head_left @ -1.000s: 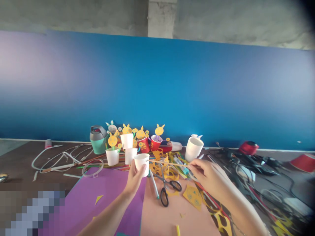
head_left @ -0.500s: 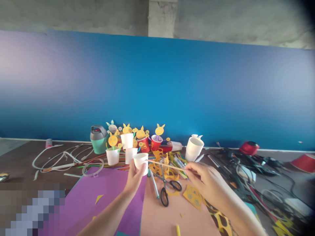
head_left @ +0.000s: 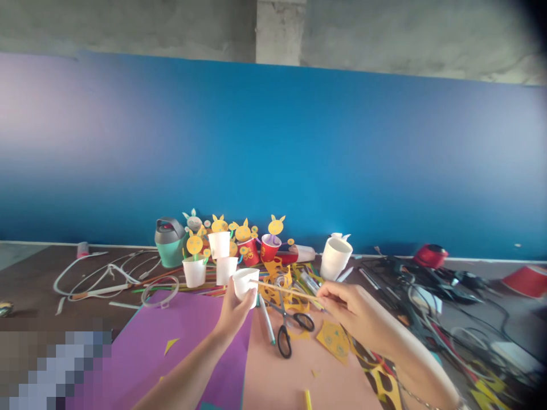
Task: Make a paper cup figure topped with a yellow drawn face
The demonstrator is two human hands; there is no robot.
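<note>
A white paper cup [head_left: 245, 283] is gripped in my left hand [head_left: 233, 310], its mouth tilted a little toward the right. My right hand [head_left: 342, 302] pinches one end of a thin tan stick [head_left: 290, 290], whose other end reaches the cup's rim. Black-handled scissors [head_left: 285, 319] and a capped marker [head_left: 266, 320] lie below the stick on pinkish paper [head_left: 290, 370]. To the right is a yellow paper piece [head_left: 334, 340] with drawn circles. Purple paper [head_left: 183, 319] extends under my left forearm.
Behind are white cups [head_left: 195, 271] and red cups [head_left: 270, 248] with yellow paper figures, and a teal-grey container [head_left: 170, 245]. Stacked white cups [head_left: 336, 257] stand right of centre. Cables [head_left: 448, 285] tangle at right; a white cable [head_left: 64, 279] loops at left.
The cup in my left hand has tilted, and its rim looks pressed out of round. My right hand and the stick have shifted slightly left, bringing the stick's tip over the rim.
</note>
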